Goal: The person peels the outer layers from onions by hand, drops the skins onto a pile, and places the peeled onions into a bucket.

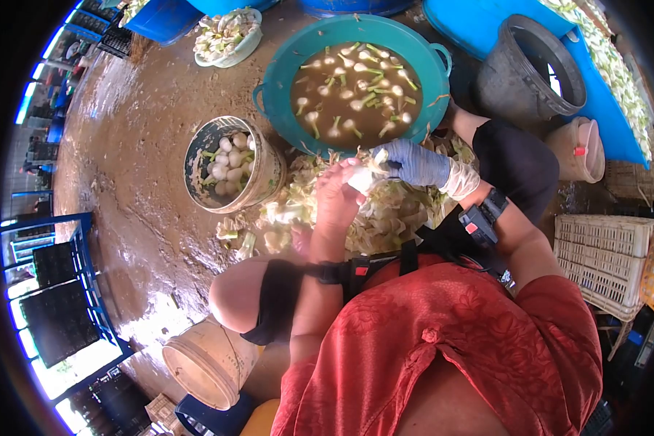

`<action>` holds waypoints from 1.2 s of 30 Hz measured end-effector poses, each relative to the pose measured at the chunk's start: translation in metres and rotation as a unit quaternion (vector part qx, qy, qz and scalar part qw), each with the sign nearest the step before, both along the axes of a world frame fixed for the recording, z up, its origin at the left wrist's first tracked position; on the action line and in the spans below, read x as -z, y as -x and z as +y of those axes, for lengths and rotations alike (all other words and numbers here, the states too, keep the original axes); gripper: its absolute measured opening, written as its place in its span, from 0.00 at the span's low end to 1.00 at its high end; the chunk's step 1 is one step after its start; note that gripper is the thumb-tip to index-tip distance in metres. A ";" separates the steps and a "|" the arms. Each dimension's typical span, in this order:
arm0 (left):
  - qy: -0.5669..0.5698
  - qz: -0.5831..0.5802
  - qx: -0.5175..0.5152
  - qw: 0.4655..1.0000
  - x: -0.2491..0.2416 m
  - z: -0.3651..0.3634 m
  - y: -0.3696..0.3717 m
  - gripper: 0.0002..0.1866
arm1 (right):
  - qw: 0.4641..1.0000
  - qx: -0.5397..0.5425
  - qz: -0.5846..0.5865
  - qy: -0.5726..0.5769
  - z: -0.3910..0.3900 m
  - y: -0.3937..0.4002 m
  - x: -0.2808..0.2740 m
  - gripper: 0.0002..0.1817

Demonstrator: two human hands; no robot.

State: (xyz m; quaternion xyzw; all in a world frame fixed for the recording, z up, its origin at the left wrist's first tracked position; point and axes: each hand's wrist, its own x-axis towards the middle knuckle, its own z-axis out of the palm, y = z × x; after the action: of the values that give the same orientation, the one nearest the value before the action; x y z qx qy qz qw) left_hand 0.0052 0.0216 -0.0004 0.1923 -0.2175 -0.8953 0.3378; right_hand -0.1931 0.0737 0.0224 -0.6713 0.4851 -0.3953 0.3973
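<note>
A white garlic bulb (pixel 360 180) is between my two hands, with loose pale skin at its upper right. My left hand (pixel 336 196), bare, is closed around the bulb. My right hand (pixel 418 164), in a blue-grey glove with a whitish cuff, is closed at the bulb's skin; its fingertips are partly hidden. Below my hands lies a heap of peeled skins and leaves (pixel 385 221). Just beyond it, a green tub (pixel 272 73) holds brownish water with several stemmed bulbs floating. To the left, a dirty white bucket (pixel 267 178) contains several cleaned bulbs (pixel 232 161).
A pale basin (pixel 248 49) of bulbs or peelings stands at the far left. At right are a dark grey bucket (pixel 501 80), a blue container (pixel 610 120) with peelings, and a white crate (pixel 603 254). An overturned-looking bucket (pixel 200 370) sits behind my left knee. The brown floor (pixel 138 160) looks wet.
</note>
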 end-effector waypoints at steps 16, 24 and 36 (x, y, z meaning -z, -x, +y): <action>0.165 -0.154 0.008 0.974 -0.017 0.012 0.008 0.19 | 0.981 0.155 -0.114 -0.015 0.011 -0.015 0.025 0.08; 0.112 -0.117 -0.046 0.986 -0.009 0.016 0.018 0.12 | 0.956 0.178 -0.232 -0.006 0.009 -0.022 0.009 0.04; 0.150 -0.111 -0.061 0.980 0.000 0.016 0.019 0.23 | 0.980 0.126 0.149 -0.045 0.023 0.003 0.007 0.17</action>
State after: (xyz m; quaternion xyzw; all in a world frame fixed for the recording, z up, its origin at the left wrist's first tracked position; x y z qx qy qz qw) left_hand -0.0135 0.0379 -0.0004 0.2506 -0.3736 -0.8030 0.3908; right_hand -0.1960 0.0970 0.0152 -0.6374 0.6371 -0.3156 0.2971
